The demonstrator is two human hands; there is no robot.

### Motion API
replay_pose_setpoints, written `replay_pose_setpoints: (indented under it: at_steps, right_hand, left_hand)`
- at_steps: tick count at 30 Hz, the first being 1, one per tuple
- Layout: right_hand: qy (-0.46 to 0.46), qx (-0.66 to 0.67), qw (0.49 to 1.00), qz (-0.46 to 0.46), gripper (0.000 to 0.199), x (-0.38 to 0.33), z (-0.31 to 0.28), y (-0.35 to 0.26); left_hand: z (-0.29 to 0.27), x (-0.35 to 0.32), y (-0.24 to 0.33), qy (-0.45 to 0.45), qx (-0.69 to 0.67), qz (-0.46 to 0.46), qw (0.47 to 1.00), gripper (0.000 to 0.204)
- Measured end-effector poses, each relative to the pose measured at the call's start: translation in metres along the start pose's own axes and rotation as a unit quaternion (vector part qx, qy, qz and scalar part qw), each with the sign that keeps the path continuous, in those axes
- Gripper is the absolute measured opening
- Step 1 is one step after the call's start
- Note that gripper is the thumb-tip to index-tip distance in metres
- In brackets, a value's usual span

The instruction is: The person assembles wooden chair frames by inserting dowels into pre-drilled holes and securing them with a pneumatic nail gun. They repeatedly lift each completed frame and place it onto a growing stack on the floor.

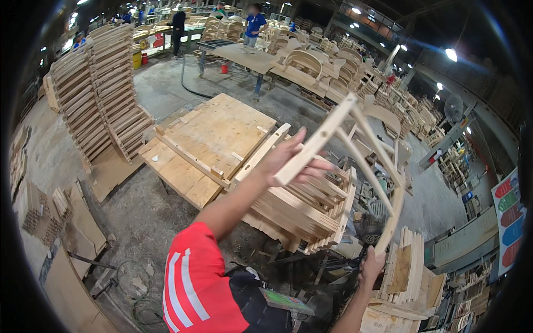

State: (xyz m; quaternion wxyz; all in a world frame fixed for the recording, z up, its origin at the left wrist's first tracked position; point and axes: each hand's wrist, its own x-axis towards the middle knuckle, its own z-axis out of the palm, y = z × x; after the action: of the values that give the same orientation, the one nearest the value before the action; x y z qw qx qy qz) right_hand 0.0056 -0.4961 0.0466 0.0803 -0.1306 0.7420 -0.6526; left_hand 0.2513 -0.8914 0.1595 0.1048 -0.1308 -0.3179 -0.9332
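Note:
A pale wooden frame (366, 145), made of two long legs joined by two rails, is held up at a tilt before me. My left hand (288, 158) is closed around its nearer leg by the lower end, some fingers hidden behind the wood. Around the bottom end of the curved farther leg, my right hand (371, 267) is gripped. Under the raised frame lies a stack of similar slatted wooden frames (302, 208), nearest to my left hand.
A plywood-topped table (216, 130) stands left of the stack, with a wooden strip (189, 155) on it. Tall stacks of wooden parts (105, 94) rise at far left. More wooden pieces (408, 261) are piled at right. Another person (255, 25) stands behind a far worktable (241, 57).

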Motion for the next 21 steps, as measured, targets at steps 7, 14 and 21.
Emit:
replay_pose_setpoints:
  at_steps: [7, 14, 21]
  right_hand:
    - [-0.005, -0.099, 0.99, -0.097, 0.029, 0.041, 0.071, 0.03]
    - [0.022, -0.26, 0.962, -0.084, 0.031, 0.049, 0.117, 0.016]
    - [0.045, -0.368, 0.914, -0.164, 0.033, 0.056, 0.115, 0.026]
  left_hand:
    - [-0.09, -0.046, -0.002, 0.35, 0.592, 0.04, 0.725, 0.058]
    - [-0.154, -0.043, 0.003, 0.417, 0.676, 0.005, 0.608, 0.056]
    - [-0.177, -0.031, 0.001, 0.397, 0.733, 0.021, 0.551, 0.056]
